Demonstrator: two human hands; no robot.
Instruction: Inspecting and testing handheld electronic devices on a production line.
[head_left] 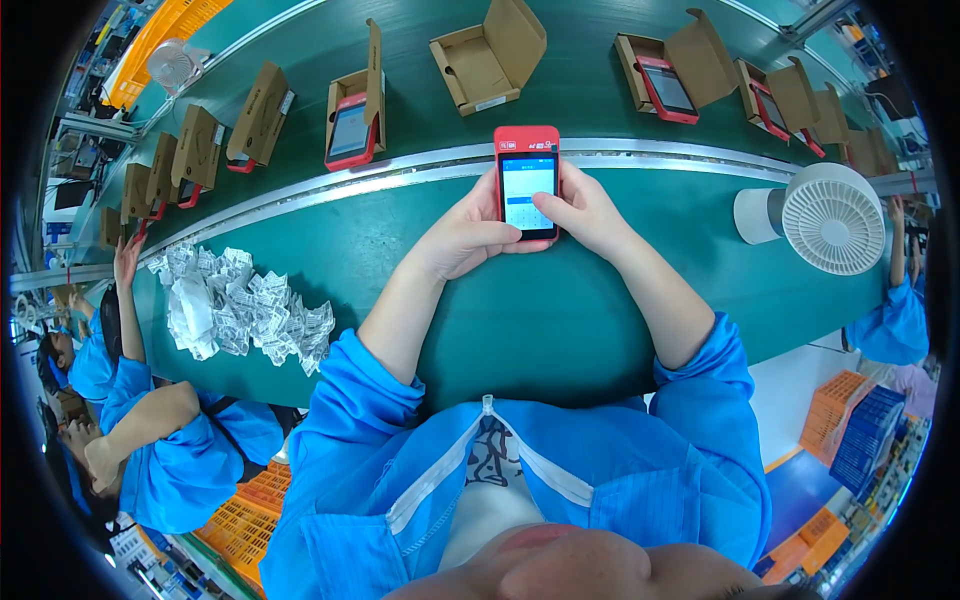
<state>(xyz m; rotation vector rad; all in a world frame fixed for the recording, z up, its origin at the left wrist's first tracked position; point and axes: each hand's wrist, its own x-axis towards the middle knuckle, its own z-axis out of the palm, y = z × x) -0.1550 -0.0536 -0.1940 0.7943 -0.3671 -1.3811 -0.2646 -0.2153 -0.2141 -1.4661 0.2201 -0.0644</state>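
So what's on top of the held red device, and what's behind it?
Over the red device: the thumb of the left hand low on its screen, that of the right hand at the right side. Its back and any fingers there are hidden.

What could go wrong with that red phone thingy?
Maybe the red device could slip and bump the green table, since just the left hand and right hand hold it there. A thumb might tap the wrong spot, because both are at the lit screen. And the loose crumpled papers could scatter if the white fan blew that way.
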